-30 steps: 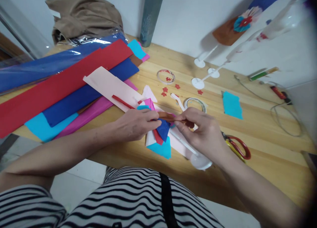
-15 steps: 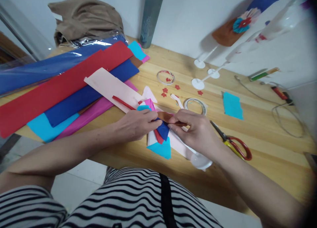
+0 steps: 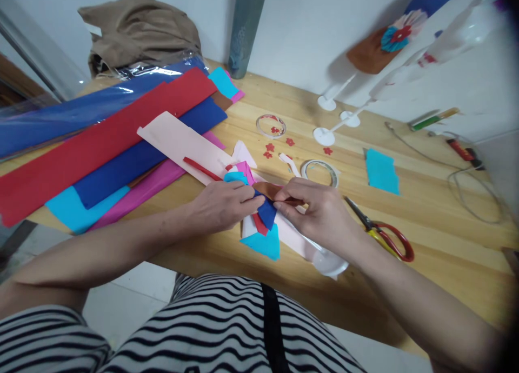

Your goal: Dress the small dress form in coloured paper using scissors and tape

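My right hand (image 3: 320, 202) pinches a strip of brown crepe paper (image 3: 265, 189) between thumb and fingers. Opposite it, my left hand (image 3: 227, 202) has its fingers closed on a dark blue piece of crepe paper (image 3: 266, 213), close to the brown strip's other end. Bits of pink, red and light blue paper (image 3: 263, 244) lie under and around my fingers. Below my right hand, a clear plastic piece with a round white base (image 3: 330, 263) rests on a pale pink strip (image 3: 190, 143). Exactly how the papers overlap between my hands is hidden.
Scissors (image 3: 381, 232) lie right of my right hand. Behind are tape rolls (image 3: 320, 174), small red paper flowers (image 3: 290, 142) and white-based stands (image 3: 323, 137). Folded crepe papers (image 3: 101, 140) cover the left side. A light blue sheet (image 3: 381, 171) and cable (image 3: 454, 181) lie right.
Both hands stay almost in place, still on the papers. My left fingers and the brown strip shift only slightly; the surrounding things stay put.
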